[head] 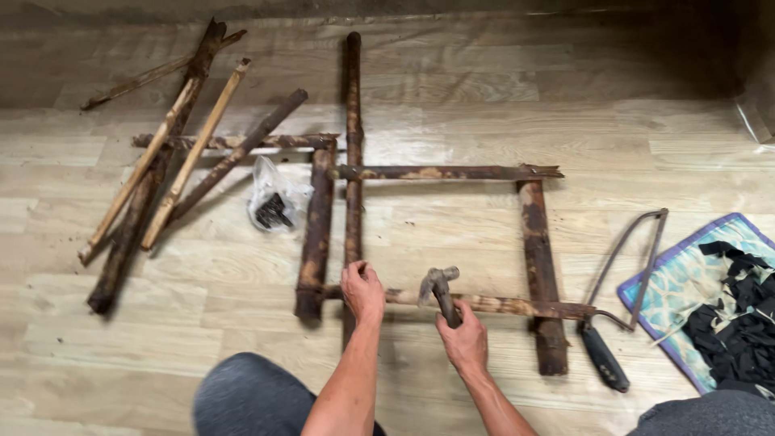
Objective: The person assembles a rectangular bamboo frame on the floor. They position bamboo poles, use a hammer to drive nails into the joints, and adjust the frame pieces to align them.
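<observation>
Pale wood-look floor (565,89) runs under everything, and a rough frame of dark, weathered poles (529,234) lies flat on it in front of the kneeling person. From the head view, the left hand (362,289) is closed around the long upright pole (353,145) right where it crosses the lower rail (492,304), and the right hand (462,337) grips the handle of a hammer (440,284) whose head hangs just over that rail. I'd worry about those left fingers: they sit near the hammer head, so a glancing blow could catch them, and the old wood looks brittle enough to split or roll. A bow saw (626,274) lies at the right beside a blue mat (686,274) with black scraps; a knee shifting could meet its blade. Loose sticks (173,161) and a plastic bag (273,198) lie at the left.
</observation>
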